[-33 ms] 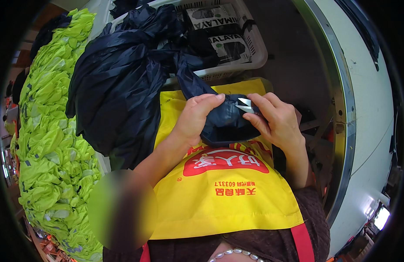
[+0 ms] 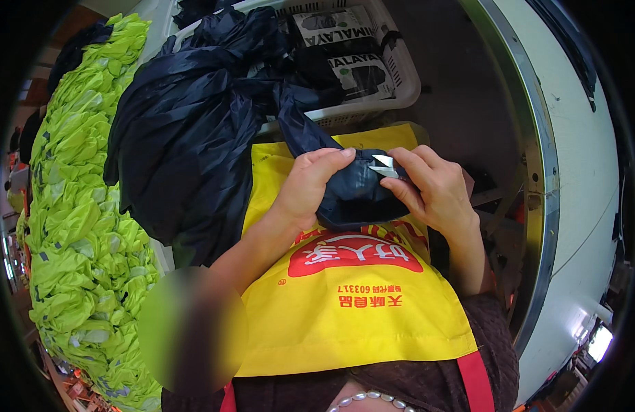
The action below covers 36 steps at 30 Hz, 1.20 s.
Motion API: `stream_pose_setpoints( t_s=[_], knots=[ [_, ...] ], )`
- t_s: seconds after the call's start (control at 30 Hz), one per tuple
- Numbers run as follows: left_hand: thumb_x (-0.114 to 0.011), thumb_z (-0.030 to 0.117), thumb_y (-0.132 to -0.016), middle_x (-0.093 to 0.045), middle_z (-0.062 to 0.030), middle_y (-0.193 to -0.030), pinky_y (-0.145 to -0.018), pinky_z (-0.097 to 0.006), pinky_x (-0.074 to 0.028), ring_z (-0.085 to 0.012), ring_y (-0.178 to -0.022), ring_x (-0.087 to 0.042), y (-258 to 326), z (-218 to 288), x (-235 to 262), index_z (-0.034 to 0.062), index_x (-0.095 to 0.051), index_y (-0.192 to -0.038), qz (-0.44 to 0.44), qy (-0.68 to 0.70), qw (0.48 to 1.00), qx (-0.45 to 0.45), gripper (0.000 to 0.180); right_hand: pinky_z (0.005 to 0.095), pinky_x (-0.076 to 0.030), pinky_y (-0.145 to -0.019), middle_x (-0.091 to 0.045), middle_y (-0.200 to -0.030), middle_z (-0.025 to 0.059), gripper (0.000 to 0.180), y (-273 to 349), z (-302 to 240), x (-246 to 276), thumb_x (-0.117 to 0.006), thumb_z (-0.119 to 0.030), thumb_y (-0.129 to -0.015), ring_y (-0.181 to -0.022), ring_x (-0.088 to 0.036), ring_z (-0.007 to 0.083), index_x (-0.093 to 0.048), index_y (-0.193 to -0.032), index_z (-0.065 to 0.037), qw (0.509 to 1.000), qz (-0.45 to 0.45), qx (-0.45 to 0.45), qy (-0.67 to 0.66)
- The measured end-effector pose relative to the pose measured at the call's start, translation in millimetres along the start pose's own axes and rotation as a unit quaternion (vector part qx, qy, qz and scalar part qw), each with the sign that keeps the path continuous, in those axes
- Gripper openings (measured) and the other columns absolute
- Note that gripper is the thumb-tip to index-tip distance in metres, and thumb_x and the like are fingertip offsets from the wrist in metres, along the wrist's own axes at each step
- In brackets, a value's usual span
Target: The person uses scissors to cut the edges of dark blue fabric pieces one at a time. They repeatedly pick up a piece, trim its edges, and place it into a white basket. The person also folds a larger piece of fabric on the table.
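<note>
My left hand (image 2: 306, 184) is closed on a dark navy garment piece (image 2: 356, 185) above my lap, its thumb along the upper edge. The piece has a curved, stiff-looking lower rim and joins the larger heap of navy fabric (image 2: 187, 130) to the left. Between the fingers of my right hand (image 2: 434, 185) is a pair of thread snips (image 2: 384, 167). Their two silver blades stand apart, pointing left over the navy piece close to its upper right edge. The rest of the snips is hidden in my palm.
A white plastic basket (image 2: 408, 81) ahead holds packaged items (image 2: 359, 74) and dark fabric. Lime-green garments (image 2: 84, 226) are piled along the left. A pale tabletop (image 2: 582, 206) with a metal edge (image 2: 535, 199) curves down the right. A yellow apron (image 2: 359, 336) covers my lap.
</note>
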<state>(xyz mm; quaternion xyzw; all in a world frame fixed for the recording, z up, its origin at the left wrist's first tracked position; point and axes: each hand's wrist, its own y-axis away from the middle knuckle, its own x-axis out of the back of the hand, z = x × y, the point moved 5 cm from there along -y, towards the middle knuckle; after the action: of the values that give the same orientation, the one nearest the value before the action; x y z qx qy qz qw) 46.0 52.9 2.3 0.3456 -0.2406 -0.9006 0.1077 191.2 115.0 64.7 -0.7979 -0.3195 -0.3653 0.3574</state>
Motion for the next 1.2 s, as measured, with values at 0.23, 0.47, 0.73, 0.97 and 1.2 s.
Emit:
stream_pose_setpoints(
  t_s=[0.23,0.47,0.73,0.97,1.2],
  knots=[
    [-0.058,0.021,-0.083,-0.065,-0.0063,-0.081,-0.068,-0.021,-0.048,-0.0103,-0.070,-0.061,1,0,-1,0.0005,-0.064,-0.087,-0.011,-0.017,1.000,0.003,0.022,0.0307,-0.045,-0.051,-0.055,-0.074,0.0099,0.028,-5,6,-6,-0.064,-0.026,-0.078,-0.059,-0.056,0.0245,-0.058,-0.093,-0.003,0.999,-0.024,-0.003,-0.038],
    [-0.057,0.021,-0.083,-0.065,-0.0061,-0.081,-0.068,-0.021,-0.049,-0.0113,-0.070,-0.062,-1,-3,-1,0.0011,-0.063,-0.087,-0.016,-0.005,1.000,0.021,0.021,0.0302,-0.045,-0.051,-0.056,-0.071,0.0102,0.025,-1,14,-13,-0.064,-0.025,-0.079,-0.058,-0.057,0.0245,-0.060,-0.091,-0.003,0.998,-0.007,0.002,-0.057],
    [-0.056,0.019,-0.083,-0.064,-0.0074,-0.083,-0.067,-0.024,-0.051,-0.0144,-0.071,-0.063,-3,-5,4,0.0012,-0.061,-0.089,-0.021,0.041,0.998,0.049,0.020,0.0296,-0.043,-0.049,-0.056,-0.069,0.0108,0.021,-4,19,-23,-0.066,-0.020,-0.077,-0.055,-0.055,0.0233,-0.060,-0.087,-0.002,0.993,0.034,0.010,-0.111],
    [-0.056,0.017,-0.084,-0.065,-0.0075,-0.083,-0.067,-0.024,-0.051,-0.0149,-0.071,-0.063,-7,-10,10,0.0010,-0.061,-0.090,-0.010,0.072,0.995,0.066,0.018,0.0257,-0.042,-0.052,-0.056,-0.068,0.0069,0.018,-4,23,-26,-0.064,-0.016,-0.079,-0.057,-0.054,0.0182,-0.059,-0.087,-0.001,0.990,0.045,-0.022,-0.129],
    [-0.057,0.017,-0.082,-0.064,-0.0080,-0.089,-0.072,-0.025,-0.051,-0.0155,-0.075,-0.063,-7,-9,14,0.0015,-0.061,-0.093,-0.025,0.019,0.998,0.052,0.019,0.0195,-0.038,-0.060,-0.053,-0.075,-0.0002,0.022,-5,39,-26,-0.067,-0.013,-0.076,-0.068,-0.046,0.0060,-0.058,-0.091,0.000,0.910,0.083,-0.203,-0.353]
  ],
)
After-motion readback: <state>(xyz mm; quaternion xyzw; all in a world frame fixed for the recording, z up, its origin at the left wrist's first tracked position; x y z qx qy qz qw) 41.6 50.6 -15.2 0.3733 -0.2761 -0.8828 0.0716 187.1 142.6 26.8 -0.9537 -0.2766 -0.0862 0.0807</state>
